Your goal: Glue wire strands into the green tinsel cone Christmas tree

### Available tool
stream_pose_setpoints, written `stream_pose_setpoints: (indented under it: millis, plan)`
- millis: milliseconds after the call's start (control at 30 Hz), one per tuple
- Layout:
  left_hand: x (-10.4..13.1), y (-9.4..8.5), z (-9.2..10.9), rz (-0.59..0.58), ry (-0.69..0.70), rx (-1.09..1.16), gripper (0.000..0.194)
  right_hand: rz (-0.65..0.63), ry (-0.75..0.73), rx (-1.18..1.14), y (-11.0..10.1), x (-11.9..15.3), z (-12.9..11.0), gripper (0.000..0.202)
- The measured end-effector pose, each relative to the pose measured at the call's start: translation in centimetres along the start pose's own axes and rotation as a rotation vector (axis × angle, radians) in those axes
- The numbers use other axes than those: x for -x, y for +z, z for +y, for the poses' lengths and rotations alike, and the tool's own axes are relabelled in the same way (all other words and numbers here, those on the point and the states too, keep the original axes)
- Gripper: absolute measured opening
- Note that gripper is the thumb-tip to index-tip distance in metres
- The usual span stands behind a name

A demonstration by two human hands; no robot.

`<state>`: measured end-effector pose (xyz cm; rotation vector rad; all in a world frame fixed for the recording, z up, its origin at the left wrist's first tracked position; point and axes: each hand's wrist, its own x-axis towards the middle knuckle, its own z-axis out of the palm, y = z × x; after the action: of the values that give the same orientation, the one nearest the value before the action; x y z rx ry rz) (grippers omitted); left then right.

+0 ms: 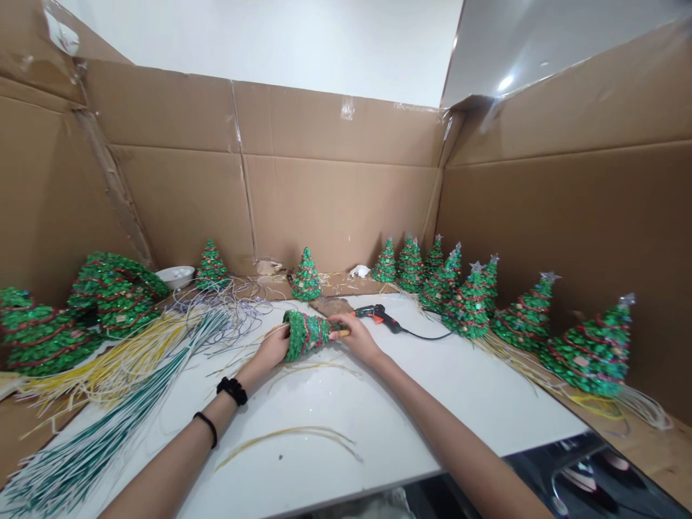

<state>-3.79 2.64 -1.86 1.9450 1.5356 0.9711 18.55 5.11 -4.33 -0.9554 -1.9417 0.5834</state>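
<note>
Left hand (274,346) and right hand (357,337) grip a green, red-banded conical tinsel tree (305,337) sideways over the white counter (476,389); from it, a black-and-orange glue gun (383,315) lies at two o'clock, green-and-white strands (127,400) at eight, a round white bowl (176,281), contents indistinct, at ten.

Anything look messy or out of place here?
Yes: pale strands tangled at back left, looping every way, unlike the straighter teal-and-white bundle. A few yellowish strands also lie loose, front centre.
</note>
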Motion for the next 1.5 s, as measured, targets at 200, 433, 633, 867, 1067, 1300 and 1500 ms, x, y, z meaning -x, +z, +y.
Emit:
stream_pose_setpoints:
  millis: [200,433,633,867,1067,1300,1500]
  plan:
    - [0.0,0.0,0.0,-0.002,0.022,0.019,0.028,0.003,0.008,0.011,-0.2,0.1,-0.3,0.028]
    - [-0.1,0.1,-0.4,0.007,0.04,0.036,0.026,0.005,0.031,0.006,-0.1,0.1,-0.1,0.031]
    - [-0.1,0.1,-0.1,0.015,0.023,0.042,0.028,0.005,0.041,0.007,-0.1,0.1,-0.3,0.03]
    - [-0.1,0.1,-0.3,0.004,0.012,0.042,0.029,0.009,0.067,-0.003,-0.3,0.2,-1.0,0.03]
    - [-0.1,0.1,-0.2,0.022,0.01,0.068,0.028,0.01,0.095,-0.029,-0.3,0.2,-1.0,0.03]
    - [0.0,0.0,-0.1,0.018,-0.007,0.058,0.028,0.016,0.119,-0.078,-0.2,0.2,-0.9,0.029]
    - [-0.1,0.0,-0.2,0.019,0.025,0.058,0.025,-0.015,0.109,-0.108,-0.1,-0.1,-0.7,0.029]
